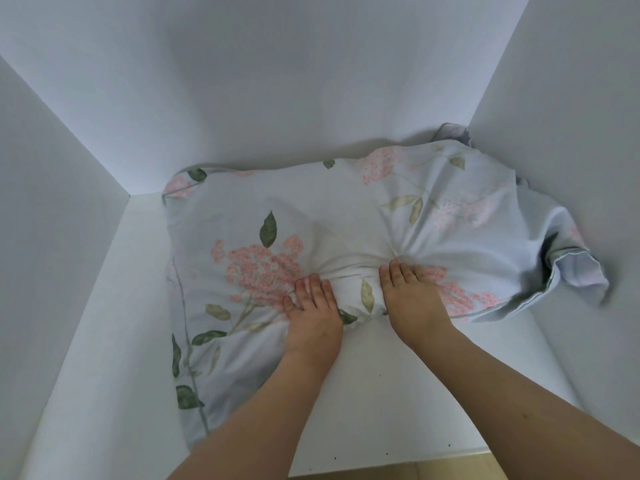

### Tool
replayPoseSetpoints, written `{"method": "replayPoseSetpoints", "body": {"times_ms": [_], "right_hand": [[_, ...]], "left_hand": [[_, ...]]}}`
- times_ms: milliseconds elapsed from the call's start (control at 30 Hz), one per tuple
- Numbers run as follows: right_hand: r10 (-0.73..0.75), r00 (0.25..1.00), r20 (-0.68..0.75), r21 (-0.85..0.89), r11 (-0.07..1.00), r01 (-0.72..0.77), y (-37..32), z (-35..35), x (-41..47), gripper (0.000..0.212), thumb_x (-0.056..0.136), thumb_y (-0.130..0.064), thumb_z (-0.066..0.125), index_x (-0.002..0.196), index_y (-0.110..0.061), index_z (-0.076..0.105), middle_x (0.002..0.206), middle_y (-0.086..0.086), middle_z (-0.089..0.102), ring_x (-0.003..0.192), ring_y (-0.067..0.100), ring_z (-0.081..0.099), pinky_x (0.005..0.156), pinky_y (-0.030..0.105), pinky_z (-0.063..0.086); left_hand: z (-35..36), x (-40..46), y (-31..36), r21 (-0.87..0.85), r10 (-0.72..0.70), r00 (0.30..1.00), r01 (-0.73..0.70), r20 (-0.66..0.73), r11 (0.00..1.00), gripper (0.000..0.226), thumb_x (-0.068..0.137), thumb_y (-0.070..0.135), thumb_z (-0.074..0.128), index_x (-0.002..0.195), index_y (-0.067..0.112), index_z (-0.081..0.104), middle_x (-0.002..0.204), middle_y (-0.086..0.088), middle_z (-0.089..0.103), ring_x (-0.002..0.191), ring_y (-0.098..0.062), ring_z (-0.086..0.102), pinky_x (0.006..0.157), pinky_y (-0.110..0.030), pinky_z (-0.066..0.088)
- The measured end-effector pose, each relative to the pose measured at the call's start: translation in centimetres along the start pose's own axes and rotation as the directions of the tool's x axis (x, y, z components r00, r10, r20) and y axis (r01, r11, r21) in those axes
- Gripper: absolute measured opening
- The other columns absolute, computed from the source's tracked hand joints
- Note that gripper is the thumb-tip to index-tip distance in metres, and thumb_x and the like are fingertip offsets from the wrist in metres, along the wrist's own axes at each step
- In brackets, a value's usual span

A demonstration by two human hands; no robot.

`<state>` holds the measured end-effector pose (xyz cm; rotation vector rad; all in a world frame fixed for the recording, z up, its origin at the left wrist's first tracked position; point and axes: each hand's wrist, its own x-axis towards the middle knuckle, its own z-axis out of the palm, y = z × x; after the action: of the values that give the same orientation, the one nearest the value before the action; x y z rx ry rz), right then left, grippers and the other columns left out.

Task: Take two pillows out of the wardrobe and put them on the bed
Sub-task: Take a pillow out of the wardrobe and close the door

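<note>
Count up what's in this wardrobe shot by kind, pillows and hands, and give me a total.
Floral pillows: 1 clearly visible; grey fabric behind it at the right corner cannot be identified
Hands: 2, left hand and right hand, both gripping the pillow's front edge
Total: 3

No text, label, brand, number or sign can be read anywhere; the pillow [311, 220] shows only a printed pattern of flowers and leaves, without letters.

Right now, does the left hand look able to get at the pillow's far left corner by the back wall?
Probably yes. The left hand already grips the floral pillow near its front edge, and nothing lies between it and the far left corner; only bare wardrobe shelf lies alongside.
</note>
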<state>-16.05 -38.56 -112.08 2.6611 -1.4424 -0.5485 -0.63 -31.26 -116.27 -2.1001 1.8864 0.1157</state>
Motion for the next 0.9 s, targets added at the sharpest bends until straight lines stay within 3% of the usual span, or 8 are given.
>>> {"method": "replayPoseSetpoints", "body": {"times_ms": [133, 200, 267, 400, 500, 733, 833, 900], "right_hand": [[0.035, 0.999, -0.035, -0.015, 0.999, -0.035, -1.1, -0.5, -1.1, 0.057, 0.092, -0.015, 0.046, 0.144, 0.006, 0.031, 0.139, 0.027, 0.047, 0.125, 0.036, 0.050, 0.108, 0.044, 0.036], [0.035, 0.999, -0.013, -0.044, 0.998, -0.036, -1.6, -2.1, -2.5, 0.053, 0.090, -0.023, 0.057, 0.132, 0.007, 0.045, 0.122, 0.023, 0.058, 0.108, 0.032, 0.059, 0.094, 0.037, 0.046], [0.027, 0.999, 0.020, -0.067, 0.997, -0.026, -2.7, -4.9, -5.1, 0.046, 0.084, -0.028, 0.068, 0.116, 0.005, 0.060, 0.106, 0.020, 0.065, 0.093, 0.030, 0.065, 0.082, 0.034, 0.052], [-0.113, 0.945, 0.308, -0.047, 0.990, 0.133, -5.4, -9.4, -10.8, 0.031, 0.094, -0.009, 0.049, 0.124, -0.010, 0.059, 0.126, 0.009, 0.062, 0.116, 0.027, 0.060, 0.097, 0.037, 0.045], [-0.127, 0.924, 0.360, -0.023, 0.989, 0.145, -6.5, -15.4, -14.5, 0.032, 0.096, -0.008, 0.045, 0.124, -0.012, 0.059, 0.128, 0.007, 0.060, 0.117, 0.026, 0.059, 0.095, 0.037, 0.046], [-0.186, 0.929, 0.322, -0.022, 0.979, 0.203, -5.8, -32.6, -23.1, 0.029, 0.096, -0.012, 0.044, 0.114, -0.015, 0.066, 0.115, 0.002, 0.067, 0.108, 0.023, 0.063, 0.085, 0.032, 0.047], [-0.203, 0.886, 0.417, 0.035, 0.978, 0.207, -5.0, -39.3, -27.8, 0.027, 0.095, -0.011, 0.044, 0.109, -0.012, 0.067, 0.087, -0.001, 0.063, 0.094, 0.021, 0.063, 0.076, 0.030, 0.044], [-0.213, 0.859, 0.466, 0.051, 0.975, 0.214, -4.3, -43.5, -31.3, 0.026, 0.093, -0.010, 0.045, 0.107, -0.011, 0.066, 0.088, 0.001, 0.062, 0.093, 0.022, 0.063, 0.074, 0.029, 0.042]], "left_hand": [[-2.7, -1.1, 0.0, -0.050, -0.026, 0.994, 0.031, 0.104, 0.998, 0.055, 0.081, 0.014, 0.057, 0.130, -0.011, 0.053, 0.133, -0.035, 0.050, 0.118, -0.055, 0.051, 0.086, -0.064, 0.049], [-2.2, -2.3, -0.3, -0.025, -0.011, 0.998, 0.012, 0.059, 1.000, 0.059, 0.097, 0.008, 0.037, 0.147, -0.013, 0.015, 0.152, -0.036, 0.018, 0.138, -0.056, 0.021, 0.104, -0.065, 0.031], [-2.7, -4.5, -1.3, -0.018, 0.015, 0.991, -0.013, 0.131, 1.000, 0.058, 0.099, 0.006, 0.028, 0.149, -0.009, 0.004, 0.156, -0.032, 0.007, 0.142, -0.052, 0.012, 0.108, -0.063, 0.027], [-6.5, -11.7, -3.6, -0.124, 0.065, 0.984, -0.044, 0.164, 0.991, 0.051, 0.097, 0.006, 0.031, 0.146, -0.006, 0.024, 0.150, -0.027, 0.030, 0.135, -0.041, 0.035, 0.105, -0.048, 0.037], [-11.8, -16.8, -5.9, -0.184, 0.078, 0.974, -0.038, 0.212, 0.982, 0.037, 0.098, 0.008, 0.035, 0.132, 0.002, 0.046, 0.132, -0.018, 0.053, 0.115, -0.034, 0.056, 0.091, -0.041, 0.046], [-26.3, -26.6, -11.6, -0.266, 0.138, 0.952, -0.063, 0.272, 0.962, 0.028, 0.095, 0.018, 0.045, 0.120, 0.016, 0.059, 0.119, -0.005, 0.063, 0.108, -0.025, 0.062, 0.093, -0.038, 0.051], [-32.7, -31.8, -12.5, -0.265, 0.217, 0.910, -0.125, 0.354, 0.956, 0.028, 0.093, 0.023, 0.048, 0.118, 0.015, 0.061, 0.118, -0.007, 0.066, 0.107, -0.025, 0.063, 0.095, -0.040, 0.051], [-37.0, -35.6, -12.8, -0.277, 0.219, 0.904, -0.118, 0.368, 0.954, 0.028, 0.097, 0.021, 0.045, 0.118, 0.011, 0.060, 0.119, -0.008, 0.064, 0.108, -0.026, 0.062, 0.093, -0.036, 0.050]]}}
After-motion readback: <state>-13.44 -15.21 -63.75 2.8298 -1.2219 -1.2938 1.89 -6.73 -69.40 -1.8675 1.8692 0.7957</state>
